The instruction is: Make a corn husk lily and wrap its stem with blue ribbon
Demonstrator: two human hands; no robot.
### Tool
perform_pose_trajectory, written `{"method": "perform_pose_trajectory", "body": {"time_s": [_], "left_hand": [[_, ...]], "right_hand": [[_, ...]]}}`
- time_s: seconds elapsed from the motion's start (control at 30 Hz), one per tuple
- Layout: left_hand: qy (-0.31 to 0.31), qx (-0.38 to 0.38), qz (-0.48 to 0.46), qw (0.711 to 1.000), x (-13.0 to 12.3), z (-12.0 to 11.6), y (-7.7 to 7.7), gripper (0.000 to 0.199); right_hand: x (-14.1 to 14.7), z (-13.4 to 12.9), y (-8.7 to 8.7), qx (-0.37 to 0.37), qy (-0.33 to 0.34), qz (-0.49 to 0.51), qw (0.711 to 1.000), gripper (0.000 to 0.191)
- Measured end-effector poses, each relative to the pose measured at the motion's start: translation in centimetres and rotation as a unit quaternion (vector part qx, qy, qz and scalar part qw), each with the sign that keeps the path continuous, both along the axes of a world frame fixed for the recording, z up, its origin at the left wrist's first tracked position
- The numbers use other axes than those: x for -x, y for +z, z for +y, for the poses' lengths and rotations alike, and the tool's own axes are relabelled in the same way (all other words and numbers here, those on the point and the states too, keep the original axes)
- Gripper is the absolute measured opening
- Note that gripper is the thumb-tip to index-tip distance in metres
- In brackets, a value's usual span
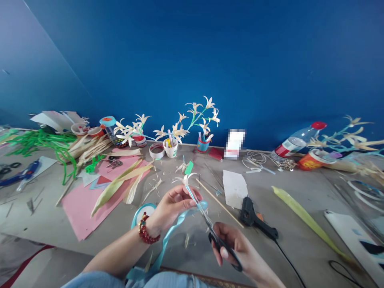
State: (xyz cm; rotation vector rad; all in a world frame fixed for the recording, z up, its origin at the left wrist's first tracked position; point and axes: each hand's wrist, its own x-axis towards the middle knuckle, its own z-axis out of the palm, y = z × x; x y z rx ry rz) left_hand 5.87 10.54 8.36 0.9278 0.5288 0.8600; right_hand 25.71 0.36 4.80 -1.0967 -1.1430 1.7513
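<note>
My left hand [172, 206], with a red bead bracelet at the wrist, pinches the stem of a pale husk flower [186, 181]. Light-blue ribbon [171, 232] wraps at the stem and trails down towards my lap. In my right hand [232, 244] are black-handled scissors [225, 245], fingers in the loops; their blades point up and left, close to the ribbon and stem. Whether the blades touch the ribbon is unclear. A ribbon spool [144, 215] lies behind my left wrist.
A black glue gun [258, 220] with a cord lies right of my hands, near a thin stick [220, 203]. Pink paper [87, 208] and husks [114, 192] are at left. Cups with husk flowers [171, 149] line the blue wall; a plastic bottle [295, 142] leans at right.
</note>
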Motion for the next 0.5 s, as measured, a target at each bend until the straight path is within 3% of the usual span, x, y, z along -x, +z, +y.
{"method": "perform_pose_trajectory", "body": {"time_s": [0.27,0.5], "left_hand": [[0.013,0.003,-0.015,1.0,-0.1,0.0,0.4,0.012],[0.041,-0.015,0.005,0.999,0.1,0.4,-0.4,0.014]], "right_hand": [[0.1,-0.2,-0.4,0.014,-0.021,-0.014,1.0,0.062],[-0.1,-0.4,-2.4,-0.004,-0.034,-0.059,0.998,0.049]]}}
